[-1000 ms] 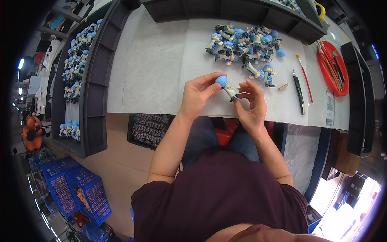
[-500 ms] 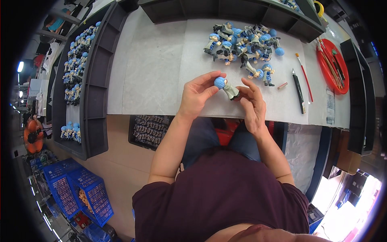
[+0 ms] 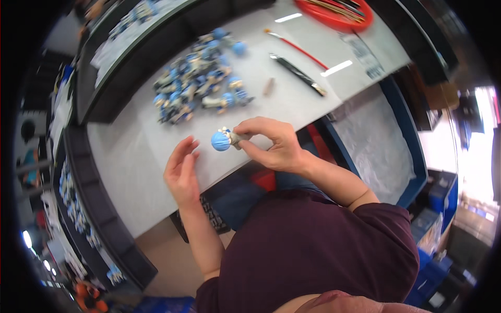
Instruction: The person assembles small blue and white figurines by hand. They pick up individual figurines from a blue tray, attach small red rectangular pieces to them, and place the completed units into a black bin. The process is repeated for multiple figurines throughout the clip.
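Observation:
A small figurine (image 3: 221,141) with blue hair and a grey-green body is pinched between the thumb and fingers of my right hand (image 3: 275,143). Its head points left, away from that hand, above the table's near edge. My left hand (image 3: 182,175) is just left of the figurine and does not touch it; its fingers are apart and hold nothing I can see. Beyond both hands lies a heap of similar blue-haired figurines (image 3: 195,78), some upright and some tipped over, slightly blurred.
Right of the heap lie a black craft knife (image 3: 298,74), a red-handled brush (image 3: 300,48) and a small pinkish stick (image 3: 269,86). A red tray (image 3: 360,23) of brushes is at the far right. Dark bins (image 3: 96,193) line the left and back. Below right stands a blue, plastic-lined bin (image 3: 422,177).
The view has swung round, so the table looks tilted. My left hand has let go of the figurine's head and drawn apart; the right hand now grips its body alone.

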The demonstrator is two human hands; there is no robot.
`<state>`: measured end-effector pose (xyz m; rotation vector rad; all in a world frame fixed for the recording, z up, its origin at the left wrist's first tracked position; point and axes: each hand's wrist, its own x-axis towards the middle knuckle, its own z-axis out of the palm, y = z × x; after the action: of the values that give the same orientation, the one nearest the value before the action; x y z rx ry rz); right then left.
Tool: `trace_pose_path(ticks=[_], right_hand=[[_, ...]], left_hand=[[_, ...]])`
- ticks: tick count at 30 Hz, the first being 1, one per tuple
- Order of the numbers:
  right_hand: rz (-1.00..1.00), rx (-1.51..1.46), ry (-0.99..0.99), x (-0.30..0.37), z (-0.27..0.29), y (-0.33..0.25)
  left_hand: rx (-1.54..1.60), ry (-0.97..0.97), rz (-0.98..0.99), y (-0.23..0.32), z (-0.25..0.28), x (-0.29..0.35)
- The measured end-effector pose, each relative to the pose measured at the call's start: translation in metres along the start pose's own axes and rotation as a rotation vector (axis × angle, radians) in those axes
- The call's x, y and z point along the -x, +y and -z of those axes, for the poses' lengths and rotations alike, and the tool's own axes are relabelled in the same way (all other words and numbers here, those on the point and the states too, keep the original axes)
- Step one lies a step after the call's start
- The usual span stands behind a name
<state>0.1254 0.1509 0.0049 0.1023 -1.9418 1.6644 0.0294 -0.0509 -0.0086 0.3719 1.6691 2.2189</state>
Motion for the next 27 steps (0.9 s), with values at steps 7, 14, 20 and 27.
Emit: trace_pose_path(ticks=[7,14,20,27], right_hand=[[-0.082,0.257,1.013,0.055,0.196,0.017],[-0.775,0.805,0.695,0.146,0.246,0.133],[-0.683,0.921,0.542,0.157,0.229,0.196],[-0.579,0.904,0.421,0.161,0.24,0.204]], left_hand=[[-0.123,-0.02,0.0,-0.006,0.006,0.003],[-0.178,-0.028,-0.013,-0.007,0.005,0.0],[-0.163,0.025,-0.007,-0.004,0.0,0.003],[-0.313,0.042,0.042,0.001,-0.018,-0.003]])
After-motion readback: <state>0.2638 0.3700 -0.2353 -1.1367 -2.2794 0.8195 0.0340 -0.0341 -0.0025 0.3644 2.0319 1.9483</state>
